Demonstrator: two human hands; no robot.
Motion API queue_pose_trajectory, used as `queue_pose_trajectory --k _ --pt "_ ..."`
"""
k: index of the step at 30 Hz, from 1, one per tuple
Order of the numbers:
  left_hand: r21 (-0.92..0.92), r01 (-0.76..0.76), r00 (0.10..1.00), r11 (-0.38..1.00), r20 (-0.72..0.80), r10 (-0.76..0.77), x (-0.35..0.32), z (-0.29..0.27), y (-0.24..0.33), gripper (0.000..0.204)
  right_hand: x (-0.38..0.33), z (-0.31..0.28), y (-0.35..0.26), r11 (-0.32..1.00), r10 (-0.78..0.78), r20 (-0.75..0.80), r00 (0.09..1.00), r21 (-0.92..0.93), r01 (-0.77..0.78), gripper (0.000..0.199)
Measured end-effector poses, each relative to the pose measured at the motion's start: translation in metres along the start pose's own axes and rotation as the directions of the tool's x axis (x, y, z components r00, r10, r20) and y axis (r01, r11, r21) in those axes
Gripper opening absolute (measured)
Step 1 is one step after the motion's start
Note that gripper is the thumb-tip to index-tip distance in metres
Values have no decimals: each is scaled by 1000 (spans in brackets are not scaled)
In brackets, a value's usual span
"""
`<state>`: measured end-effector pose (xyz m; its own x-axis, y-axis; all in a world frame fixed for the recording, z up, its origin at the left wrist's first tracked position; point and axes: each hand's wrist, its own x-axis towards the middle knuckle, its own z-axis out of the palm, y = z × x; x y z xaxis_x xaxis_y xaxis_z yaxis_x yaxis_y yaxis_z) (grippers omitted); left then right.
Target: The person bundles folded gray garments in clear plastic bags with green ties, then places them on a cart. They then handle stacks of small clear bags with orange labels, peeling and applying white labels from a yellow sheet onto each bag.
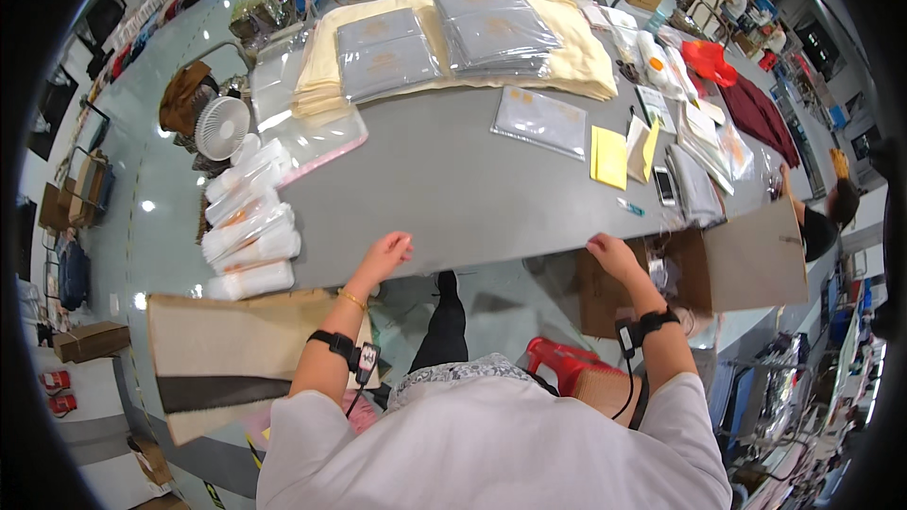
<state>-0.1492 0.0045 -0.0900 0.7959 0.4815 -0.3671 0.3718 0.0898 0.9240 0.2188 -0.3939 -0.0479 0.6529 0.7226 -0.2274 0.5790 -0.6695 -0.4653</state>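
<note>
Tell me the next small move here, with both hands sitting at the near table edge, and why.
Probably reach the right hand forward to the single clear packet lying alone mid-table. Both the left hand and the right rest empty on the near edge of the grey table, and that packet is the closest loose item ahead.

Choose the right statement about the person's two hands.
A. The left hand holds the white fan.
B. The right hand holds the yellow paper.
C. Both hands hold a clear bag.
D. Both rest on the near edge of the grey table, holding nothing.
D: the left hand and the right hand both lie empty on the near edge of the grey table, far from the fan and the yellow paper.
</note>
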Motion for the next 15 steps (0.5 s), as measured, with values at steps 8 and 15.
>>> queue_pose_trajectory --k 8,15 --pt "-75 -278 951 958 -161 263 289 1 103 39 282 -86 -50 990 -88 -185 979 95 107 31" --pt "70 -325 866 943 -378 327 455 4 169 70 499 -158 -53 983 -180 -392 902 -107 150 41"
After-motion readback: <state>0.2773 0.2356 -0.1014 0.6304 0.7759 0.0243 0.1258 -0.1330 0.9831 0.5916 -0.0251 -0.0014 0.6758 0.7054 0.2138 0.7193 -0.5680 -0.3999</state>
